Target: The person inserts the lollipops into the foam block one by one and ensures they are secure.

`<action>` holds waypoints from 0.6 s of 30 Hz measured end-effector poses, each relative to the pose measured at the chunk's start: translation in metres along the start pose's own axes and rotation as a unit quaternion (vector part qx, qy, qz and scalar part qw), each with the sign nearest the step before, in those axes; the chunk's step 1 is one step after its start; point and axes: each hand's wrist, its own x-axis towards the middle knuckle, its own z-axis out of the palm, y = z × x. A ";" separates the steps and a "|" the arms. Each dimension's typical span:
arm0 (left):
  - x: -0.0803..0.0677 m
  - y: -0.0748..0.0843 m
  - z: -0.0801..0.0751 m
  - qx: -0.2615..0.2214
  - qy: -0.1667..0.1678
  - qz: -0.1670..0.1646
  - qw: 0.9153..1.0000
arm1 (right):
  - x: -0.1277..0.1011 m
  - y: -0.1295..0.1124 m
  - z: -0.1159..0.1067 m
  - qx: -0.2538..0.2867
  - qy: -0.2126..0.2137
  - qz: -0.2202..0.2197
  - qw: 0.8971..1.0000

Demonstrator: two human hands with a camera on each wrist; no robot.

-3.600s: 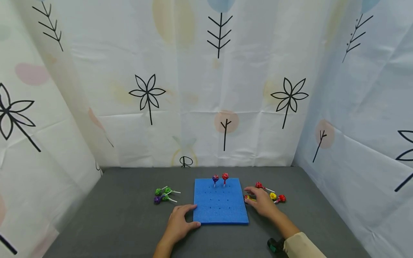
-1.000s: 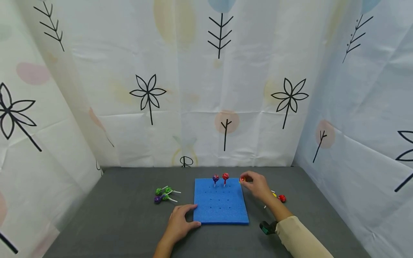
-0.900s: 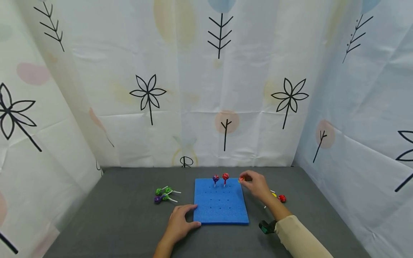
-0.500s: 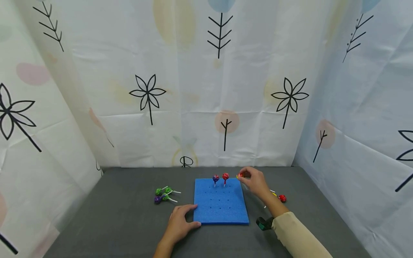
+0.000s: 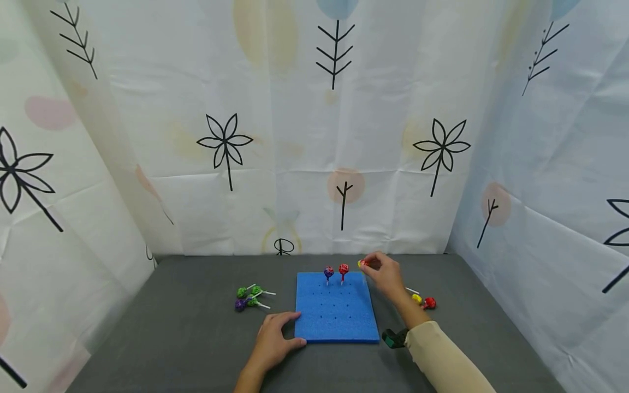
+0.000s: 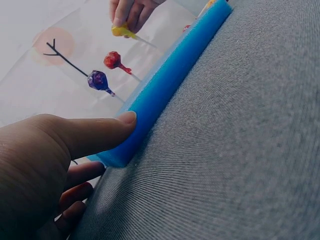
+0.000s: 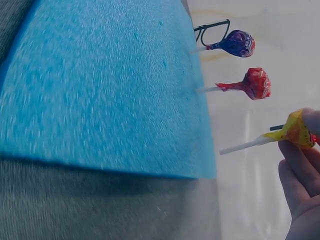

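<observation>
Two lollipops, a purple one [image 5: 328, 271] and a red one [image 5: 343, 268], stand upright in the far row of the blue foam board [image 5: 336, 322]. We see the right hand [image 5: 385, 275] raised over the board's far right corner, at about 1 o'clock from its middle, with the forearm stretched forward in a cream sleeve [image 5: 442, 360]. Its fingertips pinch the head of a yellow lollipop [image 5: 362, 264]; in the right wrist view its stick points toward the foam and does not touch it. The left hand [image 5: 272, 341] lies flat on the grey table [image 5: 172, 338] at 7 o'clock of the board, fingers relaxed, its thumb pressing on the board's edge. Some green and purple lollipops [image 5: 248, 296] lie at 9 o'clock, others [image 5: 423, 301] at 3 o'clock.
</observation>
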 end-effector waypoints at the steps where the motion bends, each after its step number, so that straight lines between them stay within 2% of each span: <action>1: 0.000 0.000 0.000 0.001 0.000 -0.001 1.000 | 0.000 0.000 0.002 0.006 0.005 0.001 1.000; 10: 0.001 0.000 -0.001 0.002 0.000 -0.003 1.000 | 0.001 0.004 0.017 0.039 0.033 0.017 0.999; 18: -0.001 0.001 -0.001 -0.001 0.001 0.002 1.000 | -0.001 0.007 0.027 0.060 0.053 0.059 0.995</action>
